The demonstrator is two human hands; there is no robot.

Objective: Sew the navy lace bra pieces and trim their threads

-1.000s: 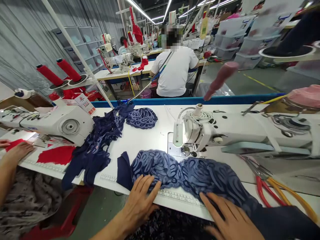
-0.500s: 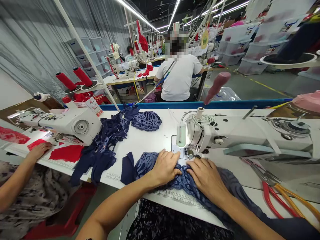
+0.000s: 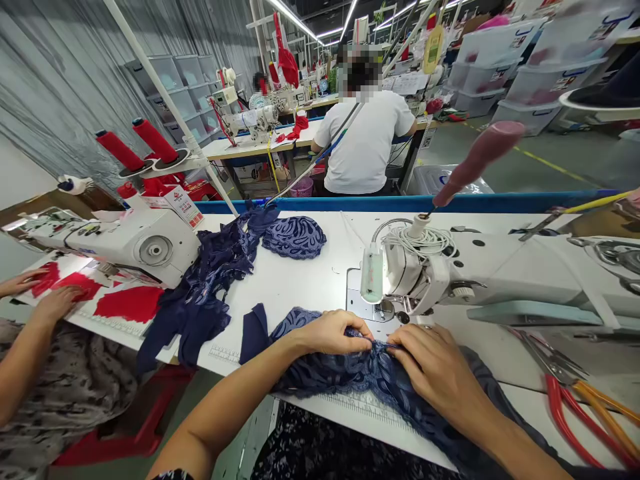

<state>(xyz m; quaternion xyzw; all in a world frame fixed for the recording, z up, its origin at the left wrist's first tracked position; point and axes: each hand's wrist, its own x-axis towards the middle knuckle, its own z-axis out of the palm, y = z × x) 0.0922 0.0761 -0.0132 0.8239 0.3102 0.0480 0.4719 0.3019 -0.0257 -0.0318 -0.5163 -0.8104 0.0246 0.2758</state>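
A navy blue lace garment piece (image 3: 345, 377) lies on the white sewing table (image 3: 300, 283) in front of me. My left hand (image 3: 333, 333) pinches its upper edge with curled fingers. My right hand (image 3: 435, 367) grips the same edge just to the right, fingertips meeting the left hand's. Both hands sit just below the needle area of the white sewing machine (image 3: 450, 273), whose lamp glows.
A heap of dark blue lace pieces (image 3: 220, 280) lies to the left. Red-and-yellow-handled scissors (image 3: 575, 393) rest at right. A neighbouring person's hands (image 3: 45, 297) handle red fabric by another machine (image 3: 125, 243). A person in a white shirt (image 3: 363, 143) sits behind.
My hands went from lying flat on the spread lace near the table edge to bunching it up toward the needle; both now pinch its upper edge.
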